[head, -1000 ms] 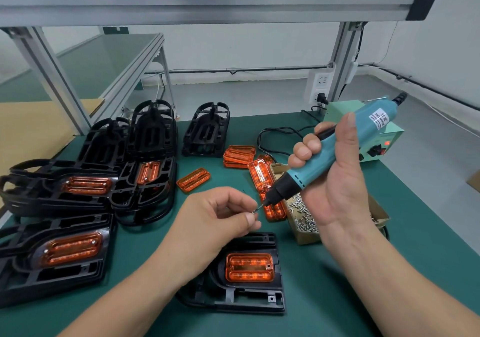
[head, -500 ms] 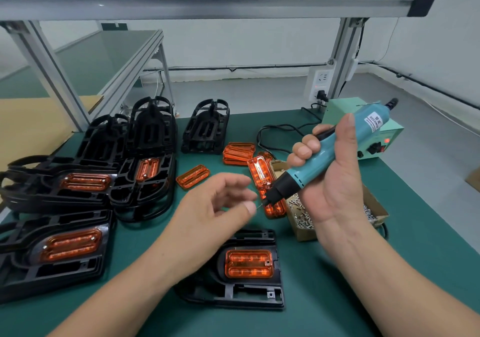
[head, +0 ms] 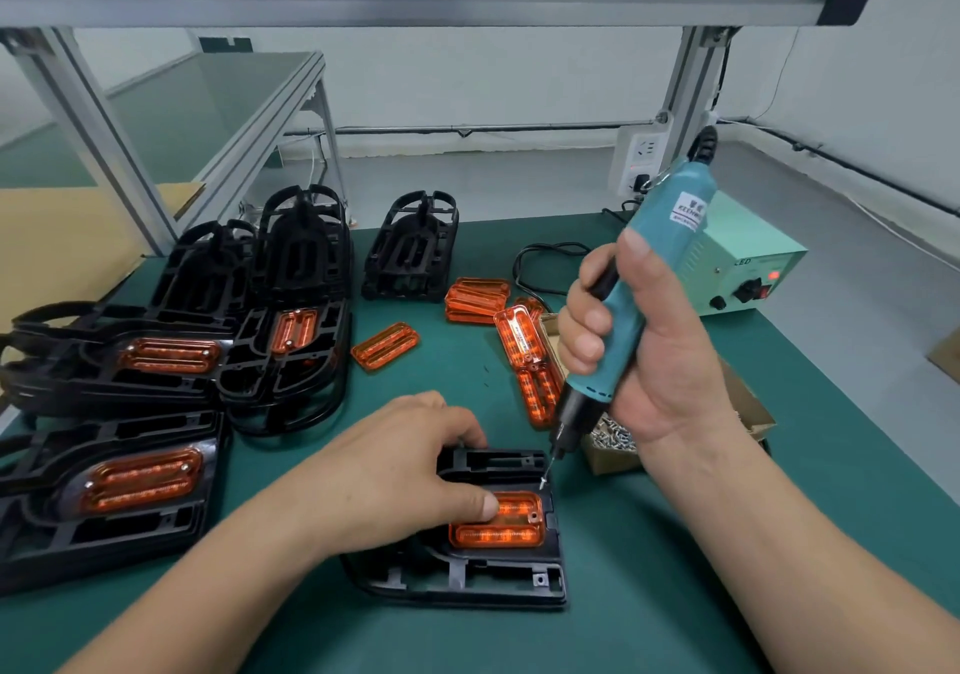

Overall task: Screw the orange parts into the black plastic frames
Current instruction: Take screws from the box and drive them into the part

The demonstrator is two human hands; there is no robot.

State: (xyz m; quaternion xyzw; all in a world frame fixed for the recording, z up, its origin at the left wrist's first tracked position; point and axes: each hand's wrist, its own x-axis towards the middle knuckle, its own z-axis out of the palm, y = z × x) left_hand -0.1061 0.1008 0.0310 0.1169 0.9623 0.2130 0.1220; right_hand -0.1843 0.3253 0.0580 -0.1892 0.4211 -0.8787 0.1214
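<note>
With the right hand (head: pixel 644 356) clenched round the teal electric screwdriver (head: pixel 675 216), thumb laid up the barrel, holds a small screw (head: pixel 543 481) on the tilted bit, just above the black frame (head: pixel 467 582) and a little beyond the hole at the right end of the orange part (head: pixel 511 530). With the left hand (head: pixel 395 471), fingers relaxed and gripping nothing, presses that orange part down into the frame by the thumb. Probably best now: press firmly with the thumb to hold the part flat, stand the driver upright over the hole, seat the screw tip, then push straight down; otherwise likely to start crooked or skate across the plastic. Worth minding the left thumb, close beside the hole, and the frame's raised wall just right of it. Under the right wrist, note an open box of screws (head: pixel 605 460); just beyond the right knuckles, loose orange parts (head: pixel 385 346); behind the right hand, a pale green power unit (head: pixel 748 252); left of the left hand, finished frames (head: pixel 130 528); well beyond it, empty frames (head: pixel 413 252).
</note>
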